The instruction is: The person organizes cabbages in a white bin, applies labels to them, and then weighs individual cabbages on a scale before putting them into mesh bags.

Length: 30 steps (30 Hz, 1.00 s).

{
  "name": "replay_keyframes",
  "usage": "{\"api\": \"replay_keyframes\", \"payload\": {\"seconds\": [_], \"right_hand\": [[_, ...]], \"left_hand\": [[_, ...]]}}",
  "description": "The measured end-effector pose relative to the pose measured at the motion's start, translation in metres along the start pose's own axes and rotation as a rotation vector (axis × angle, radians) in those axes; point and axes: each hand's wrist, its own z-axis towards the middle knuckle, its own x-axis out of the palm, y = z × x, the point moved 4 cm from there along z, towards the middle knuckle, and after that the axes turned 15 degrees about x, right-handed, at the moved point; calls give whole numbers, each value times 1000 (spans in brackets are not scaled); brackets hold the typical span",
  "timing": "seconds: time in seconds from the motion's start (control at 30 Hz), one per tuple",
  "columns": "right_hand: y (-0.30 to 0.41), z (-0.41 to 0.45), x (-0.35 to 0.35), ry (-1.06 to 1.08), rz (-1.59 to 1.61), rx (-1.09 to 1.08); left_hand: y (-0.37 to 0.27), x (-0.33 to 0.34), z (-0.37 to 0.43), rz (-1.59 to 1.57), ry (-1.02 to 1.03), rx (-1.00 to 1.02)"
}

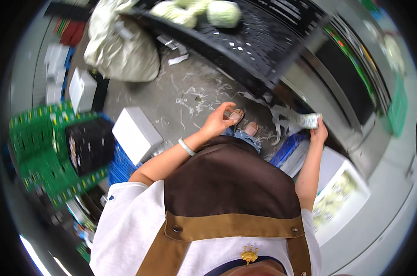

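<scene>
My right hand (pixel 318 132), at the right, grips a small white labelled packet (pixel 310 120) between thumb and fingers. The packet bears printing, and blur hides what it is. A translucent plastic strip (pixel 286 112) runs leftward from it, close to the corner of a black plastic crate (pixel 229 65). In front of my brown apron (pixel 229 179), my left hand (pixel 217 120) is held above the floor with nothing in it, thumb and fingers apart. Below my right forearm are a blue plastic bag (pixel 287 150) and a white foam box (pixel 361 189) with wrapped pale-green produce.
Cabbages (pixel 224 14) sit in the black crate. A full pale sack (pixel 125 55) stands at its left. Plastic scraps (pixel 194 100) litter the grey floor (pixel 143 96) around my shoes. A white box (pixel 137 134) and stacked green crates (pixel 36 148) stand to my left.
</scene>
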Motion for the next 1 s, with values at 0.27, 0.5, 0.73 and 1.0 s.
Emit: {"api": "replay_keyframes", "payload": {"seconds": [0.27, 0.5, 0.73, 1.0], "right_hand": [[-18, 14, -50, 9, -8, 59], [-151, -69, 89, 228, -1128, 140], [-272, -142, 298, 543, -1613, -102], [-369, -180, 485, 760, -1954, -522]], "left_hand": [[91, -45, -109, -164, -409, -285], [150, -86, -96, -402, -479, -315], [216, -209, -85, -248, -416, -205], [341, -328, -194, -40, -742, -517]]}}
